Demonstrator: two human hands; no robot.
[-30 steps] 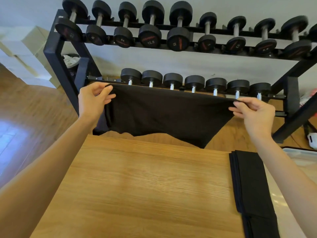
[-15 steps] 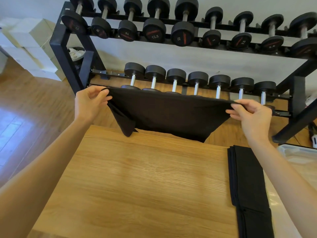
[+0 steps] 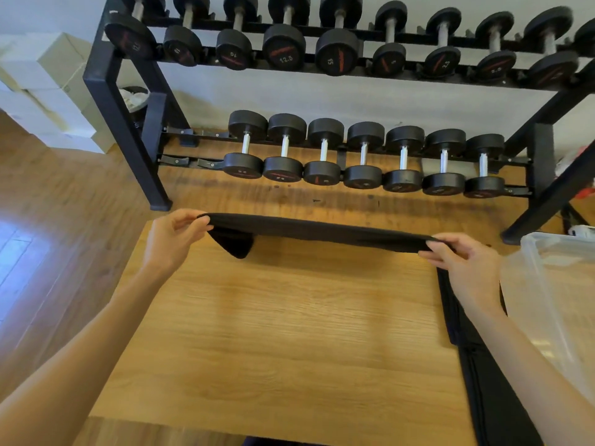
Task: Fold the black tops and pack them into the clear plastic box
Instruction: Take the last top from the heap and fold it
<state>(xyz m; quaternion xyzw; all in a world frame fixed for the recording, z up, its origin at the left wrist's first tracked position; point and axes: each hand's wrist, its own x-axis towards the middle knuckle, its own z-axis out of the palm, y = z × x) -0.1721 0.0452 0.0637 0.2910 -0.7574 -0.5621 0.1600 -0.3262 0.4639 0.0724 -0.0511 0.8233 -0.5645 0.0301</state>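
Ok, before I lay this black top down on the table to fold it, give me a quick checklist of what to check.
1. Left hand grips one corner of the black top: ok.
2. Right hand grips the other corner: ok.
3. Top edge stretched between the hands: ok.
4. Bare table below for spreading: ok.
5. Folded black tops lie aside at the right: ok.
6. Clear plastic box has room: cannot tell.

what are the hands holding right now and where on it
Both grip one black top, stretched over the table's far edge: left hand pinches its left end, right hand its right end.
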